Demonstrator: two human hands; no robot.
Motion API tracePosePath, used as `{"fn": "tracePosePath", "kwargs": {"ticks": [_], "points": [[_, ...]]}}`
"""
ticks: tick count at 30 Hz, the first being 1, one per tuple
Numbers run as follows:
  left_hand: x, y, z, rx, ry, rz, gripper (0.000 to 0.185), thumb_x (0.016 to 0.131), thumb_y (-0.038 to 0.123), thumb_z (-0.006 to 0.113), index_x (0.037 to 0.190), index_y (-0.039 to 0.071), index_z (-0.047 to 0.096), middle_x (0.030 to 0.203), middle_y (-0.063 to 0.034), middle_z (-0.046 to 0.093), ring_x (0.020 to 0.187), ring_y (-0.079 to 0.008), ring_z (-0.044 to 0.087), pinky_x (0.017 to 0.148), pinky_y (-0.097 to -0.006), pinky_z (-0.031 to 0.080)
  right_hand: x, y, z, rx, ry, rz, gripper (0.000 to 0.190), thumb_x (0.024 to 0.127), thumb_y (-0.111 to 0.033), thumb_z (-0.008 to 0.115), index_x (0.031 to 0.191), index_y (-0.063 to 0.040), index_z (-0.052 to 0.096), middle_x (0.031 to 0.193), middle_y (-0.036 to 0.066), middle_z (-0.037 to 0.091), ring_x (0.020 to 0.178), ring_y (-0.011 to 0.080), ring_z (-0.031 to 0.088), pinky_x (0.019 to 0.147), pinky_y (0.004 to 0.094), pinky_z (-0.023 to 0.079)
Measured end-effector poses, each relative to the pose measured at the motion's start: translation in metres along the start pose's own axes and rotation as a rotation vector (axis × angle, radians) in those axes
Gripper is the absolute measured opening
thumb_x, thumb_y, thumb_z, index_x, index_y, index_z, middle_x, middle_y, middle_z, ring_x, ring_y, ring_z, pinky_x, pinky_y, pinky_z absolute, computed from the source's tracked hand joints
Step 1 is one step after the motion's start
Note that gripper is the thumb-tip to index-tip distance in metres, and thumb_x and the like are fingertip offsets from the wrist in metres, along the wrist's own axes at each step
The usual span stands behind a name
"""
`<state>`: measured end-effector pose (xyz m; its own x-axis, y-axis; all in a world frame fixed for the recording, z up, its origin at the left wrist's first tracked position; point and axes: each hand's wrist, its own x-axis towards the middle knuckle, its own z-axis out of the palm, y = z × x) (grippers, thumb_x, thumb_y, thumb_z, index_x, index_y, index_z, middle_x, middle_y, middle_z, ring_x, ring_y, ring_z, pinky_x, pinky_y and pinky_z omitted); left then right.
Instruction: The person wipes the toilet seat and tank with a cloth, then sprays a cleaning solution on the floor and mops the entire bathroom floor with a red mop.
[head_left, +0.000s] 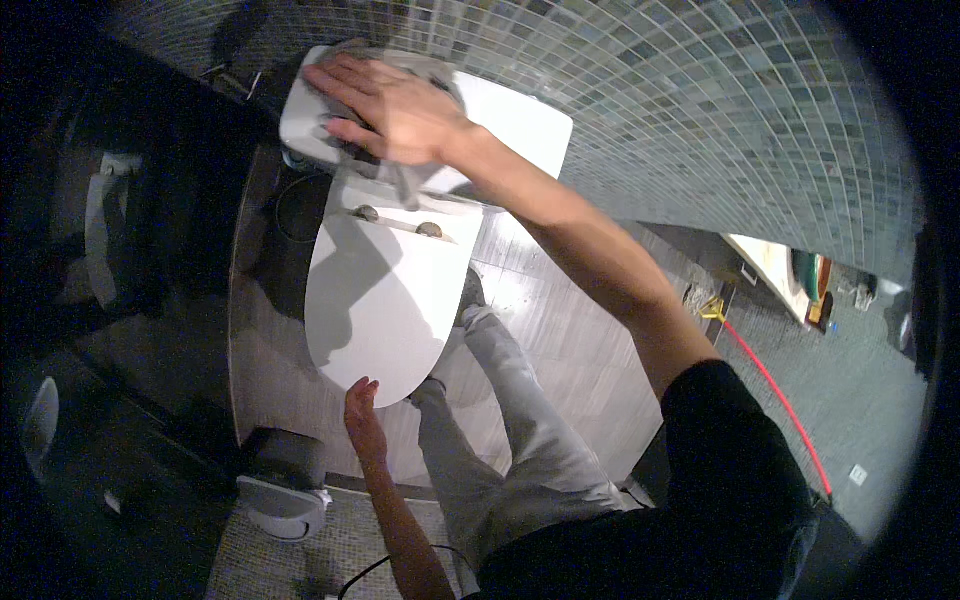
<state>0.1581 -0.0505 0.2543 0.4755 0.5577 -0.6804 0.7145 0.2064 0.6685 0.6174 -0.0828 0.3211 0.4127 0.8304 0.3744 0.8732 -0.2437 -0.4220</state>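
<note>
A closed white toilet lid (397, 300) lies below me, with two round metal hinge caps at its rear. Behind it is the white top of the toilet tank (517, 120). My right hand (397, 112) is spread over a grey cloth (405, 184) on the tank top's left part, pressing it down. Cloth and fingers are slightly blurred, and the hand hides much of the cloth. At the lid's front edge is my left hand (364, 420), empty, fingers loosely bent; whether it touches the lid I cannot tell.
A tiled wall (675, 105) rises behind the tank. My legs (510, 390) stand right of the toilet on a wood-look floor (577, 360). A red-handled mop (776, 397) and a white counter (769, 274) are at right. A grey-white box (281, 510) sits lower left.
</note>
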Motion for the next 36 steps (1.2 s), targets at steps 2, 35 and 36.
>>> {"fn": "tracePosePath", "kwargs": {"ticks": [2,35,36], "points": [[-0.004,0.008,0.009,0.013,-0.043,-0.055,0.041,0.103,0.029,0.053,0.125,-0.005,0.057,0.119,-0.0160,0.066,0.115,-0.0244,0.061,0.104,-0.0373,0.044,-0.011,0.010,-0.005,-0.042,0.012,0.014,0.059,0.102,-0.042,0.044,0.150,-0.008,0.040,0.151,0.019,0.043,0.141,0.0363,0.038,0.119,0.0467,0.029],[-0.013,-0.080,0.094,-0.304,-0.080,-0.298,0.052,0.103,0.042,0.045,0.126,-0.002,0.058,0.124,-0.0144,0.066,0.115,-0.0231,0.062,0.100,-0.0363,0.044,-0.345,-0.023,0.295,0.843,0.171,1.941,0.069,0.096,-0.056,0.050,0.142,-0.005,0.043,0.130,0.017,0.055,0.119,0.0307,0.055,0.102,0.0444,0.046],[-0.007,-0.067,0.098,-0.293,-0.078,-0.284,0.052,0.102,0.043,0.046,0.126,-0.001,0.058,0.123,-0.0149,0.066,0.115,-0.0231,0.062,0.100,-0.0357,0.044,-0.342,-0.040,0.292,0.838,0.173,1.930,0.069,0.097,-0.056,0.050,0.142,-0.004,0.043,0.131,0.018,0.055,0.119,0.0312,0.055,0.102,0.0446,0.046]]}}
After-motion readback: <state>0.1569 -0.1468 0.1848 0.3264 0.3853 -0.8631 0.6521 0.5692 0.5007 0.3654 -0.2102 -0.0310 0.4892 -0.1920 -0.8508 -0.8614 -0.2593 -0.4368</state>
